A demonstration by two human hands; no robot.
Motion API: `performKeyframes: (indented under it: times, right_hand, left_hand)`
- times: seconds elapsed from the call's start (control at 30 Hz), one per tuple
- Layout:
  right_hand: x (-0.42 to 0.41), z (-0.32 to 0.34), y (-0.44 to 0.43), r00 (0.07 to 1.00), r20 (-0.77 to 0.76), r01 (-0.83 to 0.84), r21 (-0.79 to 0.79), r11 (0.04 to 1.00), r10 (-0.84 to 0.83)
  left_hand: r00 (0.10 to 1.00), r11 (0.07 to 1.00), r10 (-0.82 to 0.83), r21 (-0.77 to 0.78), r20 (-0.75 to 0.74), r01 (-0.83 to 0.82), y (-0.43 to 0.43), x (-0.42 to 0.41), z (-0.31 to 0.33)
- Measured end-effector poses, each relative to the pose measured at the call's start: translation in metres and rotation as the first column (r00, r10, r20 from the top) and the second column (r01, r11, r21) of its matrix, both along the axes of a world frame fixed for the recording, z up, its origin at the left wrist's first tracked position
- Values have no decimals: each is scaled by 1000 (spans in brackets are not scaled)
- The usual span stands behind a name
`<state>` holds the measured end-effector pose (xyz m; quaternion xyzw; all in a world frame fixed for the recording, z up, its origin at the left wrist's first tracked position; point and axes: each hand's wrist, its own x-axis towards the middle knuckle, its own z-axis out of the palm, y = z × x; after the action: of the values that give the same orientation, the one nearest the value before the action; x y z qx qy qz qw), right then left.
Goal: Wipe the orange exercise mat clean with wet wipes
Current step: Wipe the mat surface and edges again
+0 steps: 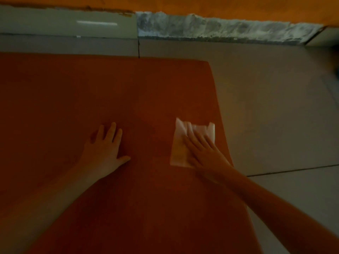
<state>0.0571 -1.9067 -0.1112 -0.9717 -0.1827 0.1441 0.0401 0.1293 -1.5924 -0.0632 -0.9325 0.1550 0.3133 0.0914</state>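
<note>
The orange exercise mat lies flat on the floor and fills the left and middle of the view. A white wet wipe is spread on the mat close to its right edge. My right hand presses flat on the wipe with straight fingers, covering its lower right part. My left hand rests palm down on the bare mat to the left, fingers spread, holding nothing. The scene is dim.
Grey floor tiles run along the right of the mat and behind it. An orange wall with a rough, chipped white base strip stands at the back.
</note>
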Motion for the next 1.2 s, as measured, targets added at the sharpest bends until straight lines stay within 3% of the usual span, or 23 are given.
performKeyframes:
  times: [0.07,0.17,0.37,0.5,0.6,0.73,0.87,1.03,1.2]
  right_hand:
    - [-21,2,-26,1000,-13,3,63,998,-2]
    - [-19,0,-37,990,5,139,77,987,-140]
    - [-30,2,25,953,13,304,-84,949,-304]
    - [-80,11,40,971,-105,223,57,973,-216]
    - [-114,16,21,975,-146,177,60,982,-166]
    - [-139,25,15,953,-215,209,-49,977,-215]
    - [-133,44,22,967,-249,-17,-254,967,-48]
    - [-135,49,30,943,-307,-223,-304,926,126]
    - [-136,37,10,963,-267,-33,-170,985,-14]
  left_hand:
    - [999,1000,-28,10,-38,28,2,-19,5]
    - [995,998,-48,33,-88,51,8,-41,12]
    - [989,998,-34,40,-145,40,11,-76,19]
    - [985,1000,-9,8,-174,11,15,-105,22]
    - [980,1000,9,-26,-197,-14,18,-125,32]
    - [973,997,30,-56,-231,-44,22,-158,38]
    - [974,978,132,-135,-182,-158,25,-177,30]
    - [963,954,235,-159,-132,-254,17,-199,17]
    - [960,947,268,-164,-81,-278,13,-204,-1]
